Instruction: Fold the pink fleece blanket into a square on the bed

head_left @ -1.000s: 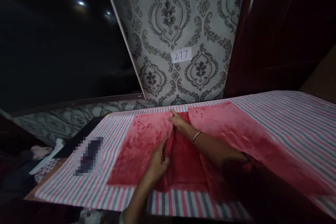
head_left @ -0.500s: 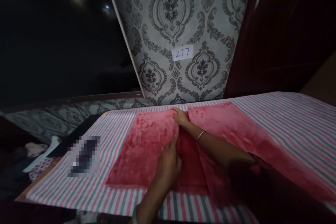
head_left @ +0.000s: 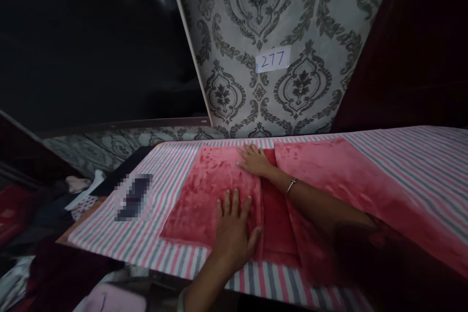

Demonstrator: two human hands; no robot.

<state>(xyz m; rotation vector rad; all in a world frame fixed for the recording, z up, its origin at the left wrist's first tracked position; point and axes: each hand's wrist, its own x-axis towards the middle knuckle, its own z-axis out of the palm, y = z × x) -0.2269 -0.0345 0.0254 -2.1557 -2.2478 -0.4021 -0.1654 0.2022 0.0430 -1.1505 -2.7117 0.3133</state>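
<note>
A red plush cloth [head_left: 204, 195] lies spread over the striped sheet, its left part folded over with an edge running front to back near the middle. My left hand [head_left: 234, 229] rests flat on the front of this folded part, fingers spread. Farther back, my right hand [head_left: 253, 160] presses on the same part beside the fold's edge, its fingers also stretched out. Between the fold and the cloth's right part [head_left: 321, 165] shows a darker red strip [head_left: 277, 209]. My right forearm and dark sleeve cover some of the right part.
Pink, grey and white stripes mark the sheet [head_left: 405, 156] on the table. A blurred-out dark object [head_left: 133, 197] lies at its left. Behind stand a large black screen [head_left: 102, 53] and a patterned wall with a paper label [head_left: 273, 59]. Clothes [head_left: 78, 184] are heaped at the lower left.
Both hands have gone from closed fingers at the fold's edge to flat, spread palms on the cloth. The left hand has shifted slightly leftward off the edge. The view has tilted and shifted.
</note>
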